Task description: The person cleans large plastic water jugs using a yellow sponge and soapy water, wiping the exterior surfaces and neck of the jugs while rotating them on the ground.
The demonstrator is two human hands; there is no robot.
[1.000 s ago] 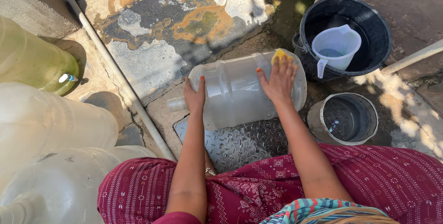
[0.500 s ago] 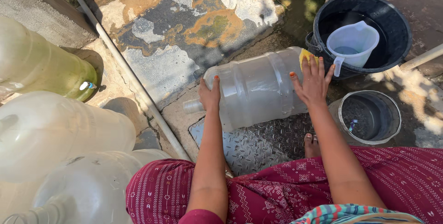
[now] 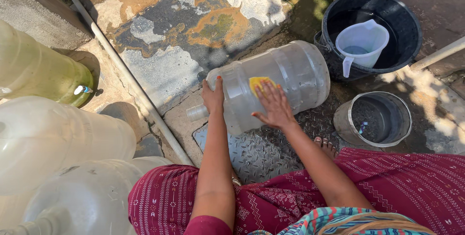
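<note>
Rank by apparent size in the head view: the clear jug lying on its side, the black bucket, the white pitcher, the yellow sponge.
1. clear jug
2. black bucket, somewhat smaller, though farther from the camera
3. white pitcher, inside the bucket
4. yellow sponge, partly under the right hand
</note>
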